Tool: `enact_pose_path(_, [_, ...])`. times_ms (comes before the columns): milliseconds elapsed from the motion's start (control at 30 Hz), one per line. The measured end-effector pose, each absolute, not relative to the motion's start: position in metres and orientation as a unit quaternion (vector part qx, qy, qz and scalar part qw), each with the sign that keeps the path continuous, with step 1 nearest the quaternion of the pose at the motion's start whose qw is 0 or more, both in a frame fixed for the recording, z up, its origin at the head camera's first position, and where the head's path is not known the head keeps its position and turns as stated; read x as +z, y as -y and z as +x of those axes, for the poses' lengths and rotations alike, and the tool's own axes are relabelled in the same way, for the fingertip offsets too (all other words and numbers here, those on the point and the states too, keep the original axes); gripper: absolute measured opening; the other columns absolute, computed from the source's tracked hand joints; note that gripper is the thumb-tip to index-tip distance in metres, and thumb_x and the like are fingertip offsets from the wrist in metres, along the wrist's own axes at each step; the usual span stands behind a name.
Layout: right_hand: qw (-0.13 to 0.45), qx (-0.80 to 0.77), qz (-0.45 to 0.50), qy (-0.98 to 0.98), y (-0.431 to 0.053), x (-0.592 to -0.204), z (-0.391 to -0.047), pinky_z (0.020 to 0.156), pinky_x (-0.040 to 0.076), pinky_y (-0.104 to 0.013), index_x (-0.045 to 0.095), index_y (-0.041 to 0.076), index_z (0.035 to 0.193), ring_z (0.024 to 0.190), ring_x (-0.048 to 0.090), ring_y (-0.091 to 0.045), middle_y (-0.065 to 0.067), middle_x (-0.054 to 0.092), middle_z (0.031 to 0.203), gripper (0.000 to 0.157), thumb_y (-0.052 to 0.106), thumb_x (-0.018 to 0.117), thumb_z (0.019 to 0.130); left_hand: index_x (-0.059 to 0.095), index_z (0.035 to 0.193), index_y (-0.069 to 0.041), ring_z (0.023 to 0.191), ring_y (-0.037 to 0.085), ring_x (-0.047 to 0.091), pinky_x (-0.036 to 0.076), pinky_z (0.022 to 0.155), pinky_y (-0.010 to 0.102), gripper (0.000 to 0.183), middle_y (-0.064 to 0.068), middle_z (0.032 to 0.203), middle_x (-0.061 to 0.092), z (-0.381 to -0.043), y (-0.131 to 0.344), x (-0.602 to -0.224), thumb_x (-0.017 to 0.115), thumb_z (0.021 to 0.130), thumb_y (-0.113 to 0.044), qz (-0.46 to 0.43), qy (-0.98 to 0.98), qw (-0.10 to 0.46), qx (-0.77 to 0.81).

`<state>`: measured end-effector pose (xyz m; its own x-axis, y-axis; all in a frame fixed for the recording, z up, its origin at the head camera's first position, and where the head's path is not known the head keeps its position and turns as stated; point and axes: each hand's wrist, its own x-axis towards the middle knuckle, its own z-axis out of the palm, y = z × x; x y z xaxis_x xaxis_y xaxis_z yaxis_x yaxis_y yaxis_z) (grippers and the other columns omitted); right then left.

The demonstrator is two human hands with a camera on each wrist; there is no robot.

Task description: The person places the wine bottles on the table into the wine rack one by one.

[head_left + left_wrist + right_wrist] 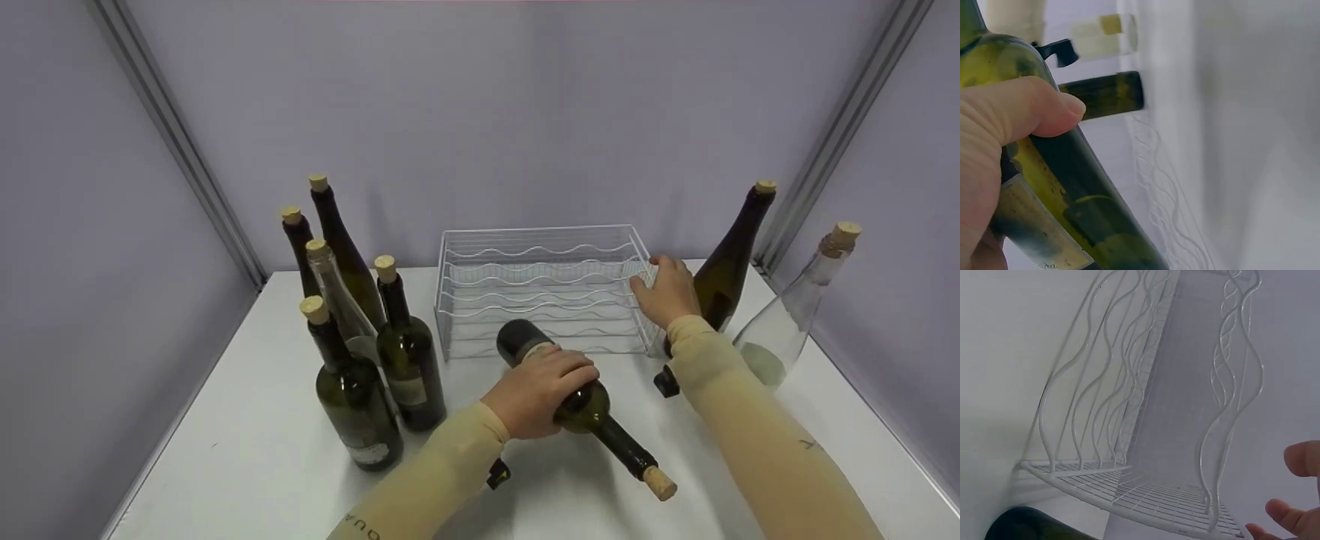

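My left hand [536, 390] grips a dark green wine bottle [592, 411] round its body. The bottle lies tilted above the table, its corked neck towards the lower right and its base towards the rack. In the left wrist view my thumb [1044, 107] lies across the glass, above a pale label. At the right end of a white wire wine rack [540, 292] is my right hand [670, 291], thumb and fingers spread. The right wrist view has the fingers [1286, 514] beside the rack's mesh side [1112, 500]; whether they touch it I cannot tell.
Several corked bottles stand at the left, among them a green one [352, 412] and another with a label [411, 367]. Beyond my right forearm stand a tall dark bottle [731, 262] and a clear bottle [784, 322]. Pale walls enclose the white table [247, 420].
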<state>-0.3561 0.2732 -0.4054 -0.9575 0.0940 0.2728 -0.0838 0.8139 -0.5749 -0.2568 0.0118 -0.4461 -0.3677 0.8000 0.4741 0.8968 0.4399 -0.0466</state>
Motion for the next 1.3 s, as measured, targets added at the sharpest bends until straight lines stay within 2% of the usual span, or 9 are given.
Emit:
enact_pose_path(133, [0.083,0.277,-0.018,0.957,-0.273,-0.409,-0.366,0.107,0.027,-0.058,0.022,-0.012,0.143,0.130,0.031,-0.050,-0.037,0.030,0.140,0.066,0.029,0.046,0.098,0.051,0.129,-0.017,0.124,0.013,0.048,0.028,0.112,0.031,0.077,-0.002,0.128,0.055,-0.264,-0.019,-0.451,0.088,0.062,-0.022,-0.525,0.818,0.223,-0.076])
enact_pose_path(300, [0.045,0.237,-0.033,0.970,-0.275,-0.413,-0.372,0.102,0.034,-0.059,0.015,-0.017,0.142,0.122,0.040,-0.053,-0.041,0.037,0.134,0.068,0.027,0.042,0.099,0.051,0.129,-0.018,0.124,0.014,0.050,0.031,0.111,0.033,0.073,-0.002,0.129,0.056,-0.270,-0.024,-0.457,0.088,0.067,-0.027,-0.539,0.808,0.231,-0.051])
enact_pose_path(467, [0.012,0.202,-0.033,0.979,-0.278,-0.415,-0.373,0.097,0.038,-0.060,0.006,-0.014,0.146,0.115,0.048,-0.054,-0.042,0.043,0.129,0.070,0.023,0.041,0.099,0.051,0.129,-0.017,0.123,0.014,0.051,0.032,0.110,0.033,0.067,-0.002,0.128,0.057,-0.275,-0.025,-0.461,0.085,0.072,-0.026,-0.548,0.800,0.241,-0.033])
enact_pose_path(700, [0.050,0.151,-0.025,0.987,-0.279,-0.420,-0.373,0.080,0.049,-0.058,0.014,-0.010,0.147,0.091,0.061,-0.050,-0.039,0.057,0.108,0.069,0.027,0.046,0.098,0.050,0.131,-0.019,0.125,0.013,0.048,0.031,0.111,0.033,0.065,-0.003,0.130,0.056,-0.283,-0.030,-0.458,0.082,0.074,-0.023,-0.537,0.807,0.244,0.014])
enact_pose_path(1300, [0.073,0.148,-0.027,0.986,-0.265,-0.427,-0.377,0.082,0.047,-0.058,0.015,-0.009,0.147,0.097,0.059,-0.051,-0.038,0.053,0.116,0.069,0.027,0.048,0.098,0.049,0.132,-0.022,0.128,0.015,0.046,0.031,0.110,0.035,0.065,-0.005,0.134,0.053,-0.315,-0.044,-0.470,0.081,0.076,-0.021,-0.525,0.807,0.261,0.078])
